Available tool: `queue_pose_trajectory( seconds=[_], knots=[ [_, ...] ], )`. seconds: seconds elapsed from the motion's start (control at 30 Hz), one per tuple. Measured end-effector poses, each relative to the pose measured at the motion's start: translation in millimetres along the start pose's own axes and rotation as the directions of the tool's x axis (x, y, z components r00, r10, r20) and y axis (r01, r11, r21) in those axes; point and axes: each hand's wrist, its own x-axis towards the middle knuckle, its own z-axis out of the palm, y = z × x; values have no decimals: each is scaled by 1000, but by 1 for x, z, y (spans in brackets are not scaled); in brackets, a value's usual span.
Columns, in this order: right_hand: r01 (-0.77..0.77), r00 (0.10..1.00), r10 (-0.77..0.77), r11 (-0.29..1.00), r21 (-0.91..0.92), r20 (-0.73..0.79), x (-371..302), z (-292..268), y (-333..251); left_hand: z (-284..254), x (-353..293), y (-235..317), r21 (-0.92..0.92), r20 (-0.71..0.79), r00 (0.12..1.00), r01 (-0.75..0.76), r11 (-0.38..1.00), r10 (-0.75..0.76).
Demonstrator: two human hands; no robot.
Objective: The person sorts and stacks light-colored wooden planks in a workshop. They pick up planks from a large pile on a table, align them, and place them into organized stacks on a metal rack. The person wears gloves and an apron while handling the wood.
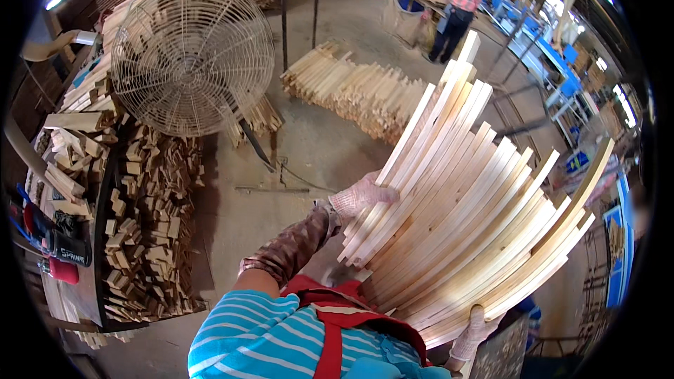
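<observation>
A wide bundle of pale wooden strips [449, 210] spans the space in front of my body, their ends uneven. My left hand [365, 198], in a light knit glove, is closed around the bundle's left edge. At the lower right, my right hand [474, 333], gloved too, grips the opposite edge of the bundle with its thumb on top. The fingers under the wood are hidden on both sides. One strip [583, 186] at the right stands out from the others at an angle.
A large wire-caged fan [191, 60] stands to the left. Beneath it is a heap of short wood offcuts [151, 231] beside a bench. Ahead, a row of stacked strips [354, 88] lies on the floor. A person [458, 10] works farther off, near blue machinery [537, 49].
</observation>
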Motion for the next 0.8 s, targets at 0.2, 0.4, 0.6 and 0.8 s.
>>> queue_pose_trajectory(
  seconds=[0.2, 0.4, 0.6, 0.8],
  knots=[
    [14, 998, -16, 999, 31, 56, 163, 120, 5, -91, 104, 60, -45, -138, 971, -204, 978, 196],
    [44, 997, -46, 999, 23, 58, 262, 250, 14, -198, 219, 105, -74, -132, 967, -229, 971, 218],
    [60, 990, -63, 998, 27, 126, 357, 375, 9, -308, 341, 132, -109, -117, 979, -179, 978, 166],
    [0, 985, 6, 999, -36, 171, 439, 487, 22, -393, 410, 169, -109, -225, 959, -200, 974, 172]
  ],
)
